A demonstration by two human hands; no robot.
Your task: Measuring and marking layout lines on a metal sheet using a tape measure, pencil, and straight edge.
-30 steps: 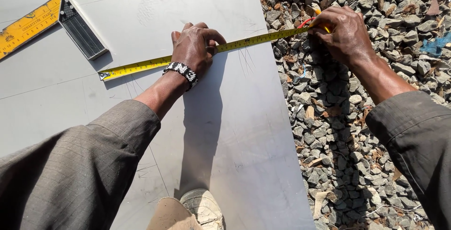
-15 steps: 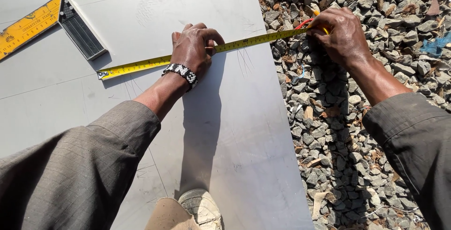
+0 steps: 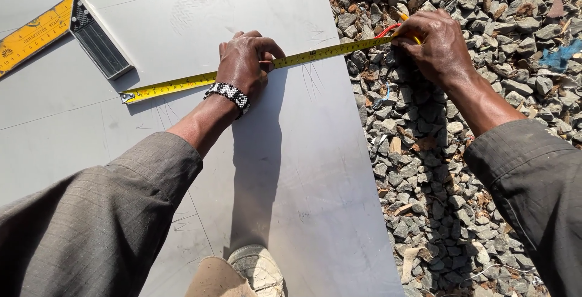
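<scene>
Gravel borders a grey metal sheet (image 3: 182, 109) lying outdoors. Left hand (image 3: 245, 63) presses closed fingers on a yellow tape measure (image 3: 182, 83) stretched across the sheet; right hand (image 3: 439, 45) grips its far end over the stones. Keeping the tape taut and flat would likely give a true reading. A square (image 3: 66, 30) lies nearby.

The left hand (image 3: 245, 63) lies palm down with its fingers curled and the knuckles raised, fingertips pressing flat beneath them; a black-and-white beaded wristband (image 3: 228, 95) circles the wrist just behind the grip. The left forearm runs back from it, bare below a grey-brown fabric sleeve (image 3: 103, 212). The right hand (image 3: 438, 45) is closed in a loose fist well off to the side, knuckles up, fingers pinched under. Its forearm angles back into a dark grey sleeve (image 3: 533, 182).
</scene>
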